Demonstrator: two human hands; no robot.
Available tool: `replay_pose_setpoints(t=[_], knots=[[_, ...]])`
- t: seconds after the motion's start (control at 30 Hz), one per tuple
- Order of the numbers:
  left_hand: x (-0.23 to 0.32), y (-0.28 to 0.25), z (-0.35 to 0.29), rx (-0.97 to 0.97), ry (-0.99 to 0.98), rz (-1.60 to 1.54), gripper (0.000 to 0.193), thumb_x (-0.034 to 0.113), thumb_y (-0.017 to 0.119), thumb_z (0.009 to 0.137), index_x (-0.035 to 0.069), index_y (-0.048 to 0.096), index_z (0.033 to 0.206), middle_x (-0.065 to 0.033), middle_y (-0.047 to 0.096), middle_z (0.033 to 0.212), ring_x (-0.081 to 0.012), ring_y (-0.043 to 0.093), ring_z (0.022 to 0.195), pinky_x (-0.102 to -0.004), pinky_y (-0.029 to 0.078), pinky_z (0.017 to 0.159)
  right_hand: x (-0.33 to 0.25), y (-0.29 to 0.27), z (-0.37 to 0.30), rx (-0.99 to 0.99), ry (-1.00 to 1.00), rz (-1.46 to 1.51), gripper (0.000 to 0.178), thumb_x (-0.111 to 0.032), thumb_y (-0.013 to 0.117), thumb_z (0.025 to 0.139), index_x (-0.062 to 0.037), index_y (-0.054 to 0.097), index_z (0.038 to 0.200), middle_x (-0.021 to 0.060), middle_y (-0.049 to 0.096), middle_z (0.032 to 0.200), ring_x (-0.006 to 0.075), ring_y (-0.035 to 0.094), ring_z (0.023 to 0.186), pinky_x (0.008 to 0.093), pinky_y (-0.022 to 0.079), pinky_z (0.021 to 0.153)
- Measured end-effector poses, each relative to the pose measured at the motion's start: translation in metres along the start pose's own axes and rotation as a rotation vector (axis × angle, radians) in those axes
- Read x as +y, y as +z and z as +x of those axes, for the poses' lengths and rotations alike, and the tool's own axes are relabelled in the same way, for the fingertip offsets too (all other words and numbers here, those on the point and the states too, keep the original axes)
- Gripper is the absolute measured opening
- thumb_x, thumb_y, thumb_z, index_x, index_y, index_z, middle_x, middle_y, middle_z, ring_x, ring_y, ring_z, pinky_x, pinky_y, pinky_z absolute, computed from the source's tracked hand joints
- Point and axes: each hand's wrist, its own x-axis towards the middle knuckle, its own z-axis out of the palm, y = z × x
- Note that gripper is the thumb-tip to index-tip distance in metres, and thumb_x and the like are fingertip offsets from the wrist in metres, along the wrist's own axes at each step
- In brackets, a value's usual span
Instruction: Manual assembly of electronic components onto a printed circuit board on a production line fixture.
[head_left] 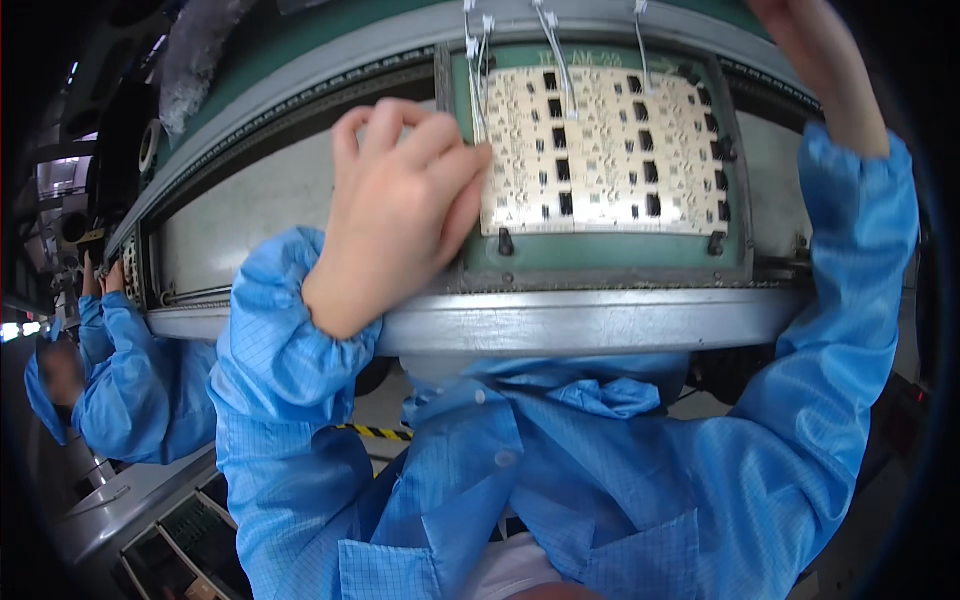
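A cream circuit board panel (605, 160) with rows of black parts lies in a green fixture plate (610, 254). My left hand (405, 185) is over the plate's left side, fingers curled, thumb and forefinger closed at the panel's left edge. White wires (478, 95) run down to those fingertips; whatever they pinch is hidden. More white wires (562, 75) lie across the panel's upper part. At the upper right my right hand (805, 45) reaches past the fixture, its fingers cut off by the frame's top edge.
The fixture sits on a conveyor track with a metal front rail (600, 318). Black clips (505, 241) stand along the plate's lower edge. At the far left a co-worker in blue (135, 385) works at the same line. Clear plastic wrap (195, 65) hangs at the upper left.
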Motion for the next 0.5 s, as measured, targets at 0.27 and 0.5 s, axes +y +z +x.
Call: replay_pose_setpoints(t=[0.27,0.5], knots=[[-0.103,-0.002,0.111,0.08,-0.018,0.276,0.019,0.014,0.066,0.085,0.007,0.07,0.102,-0.0137,0.071,0.092,-0.0343,0.069,0.093,-0.0488,0.052,0.082,0.021,-0.003,-0.06,-0.231,-0.139,-0.4,0.025,-0.016,0.055,0.108,-0.0012,0.059,0.127,0.014,0.074,0.106,0.0187,0.073,0.097,0.0299,0.057,0.087],[-0.188,0.042,0.126,0.112,-0.078,0.313,0.013,0.013,0.065,0.085,0.005,0.07,0.094,-0.0158,0.073,0.086,-0.0397,0.069,0.083,-0.051,0.053,0.076,0.041,0.079,-0.066,-0.047,-0.689,-0.917,0.011,0.0,0.071,0.088,-0.0018,0.067,0.098,0.0094,0.068,0.096,0.0264,0.066,0.089,0.0343,0.052,0.076]])
